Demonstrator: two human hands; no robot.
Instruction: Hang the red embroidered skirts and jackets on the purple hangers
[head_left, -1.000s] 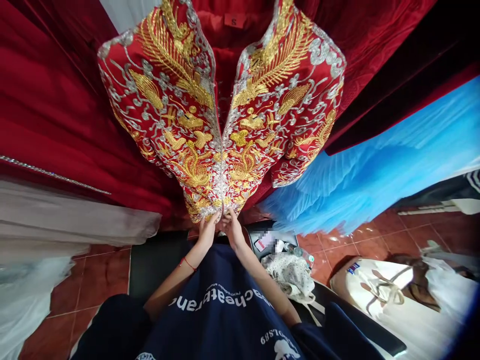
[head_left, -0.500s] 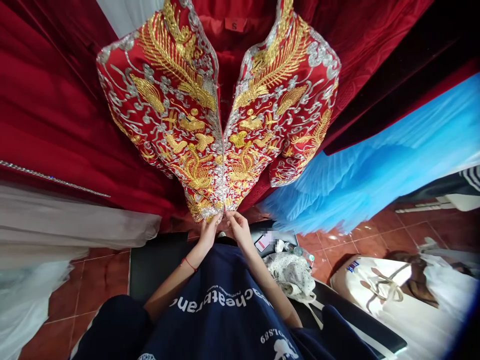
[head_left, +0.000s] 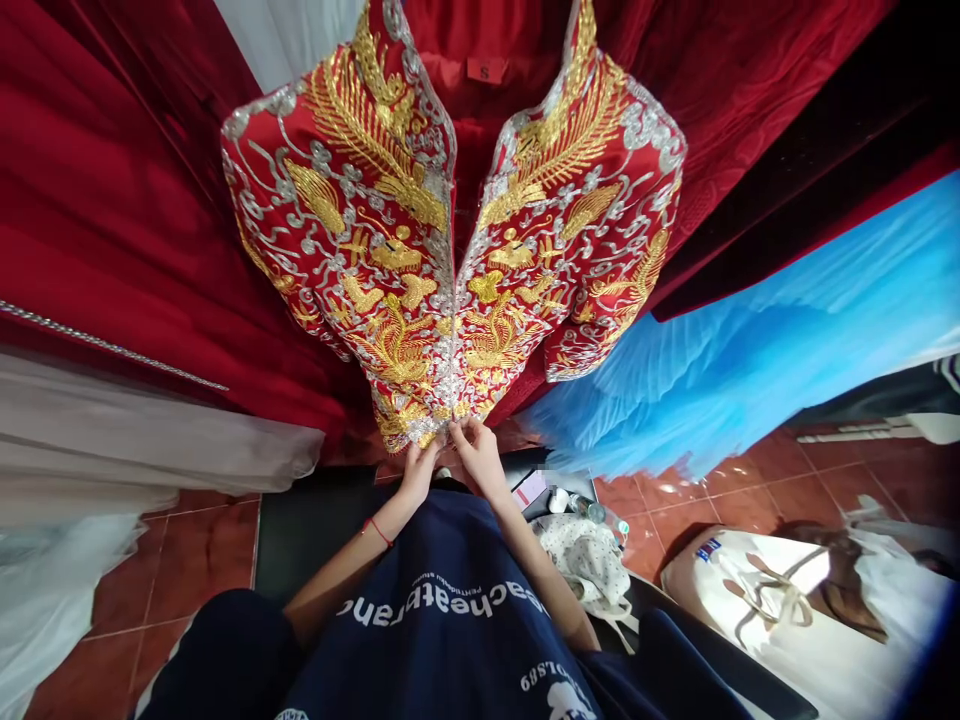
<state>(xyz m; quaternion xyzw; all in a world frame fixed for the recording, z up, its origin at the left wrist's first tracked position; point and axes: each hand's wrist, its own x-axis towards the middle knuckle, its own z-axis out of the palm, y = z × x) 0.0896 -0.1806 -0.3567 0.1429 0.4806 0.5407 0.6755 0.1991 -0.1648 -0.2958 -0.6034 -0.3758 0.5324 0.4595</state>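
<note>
Both hands meet at the bottom hem of a red jacket (head_left: 450,260) embroidered w/ gold & silver thread, hanging open-fronted straight ahead. Left hand (head_left: 417,473), a red string at its wrist, has fingers closed in a pinch on the hem of the left front panel; right hand (head_left: 478,462) likewise pinches the hem edge of the right panel, fingertips of the two nearly touching at the centre seam. Panels meet at the bottom and spread apart toward the collar, where a small size tag (head_left: 485,70) shows inside. Crowding the jacket: dark red velvet garments (head_left: 112,220) hang left and behind, a pale grey-white gown (head_left: 135,450) lower left, a bright blue tulle skirt (head_left: 750,340) to the right, pressing close against the jacket's side. Below the hands, a black bench (head_left: 300,530) on red floor tiles (head_left: 187,560); on it, just right of the person's arm, a spotted cloth bag (head_left: 585,560) & a plastic bottle (head_left: 592,512). Further right, a white tote bag (head_left: 750,600) lies on the floor. Person's navy printed shirt (head_left: 442,620) fills the foreground.
</note>
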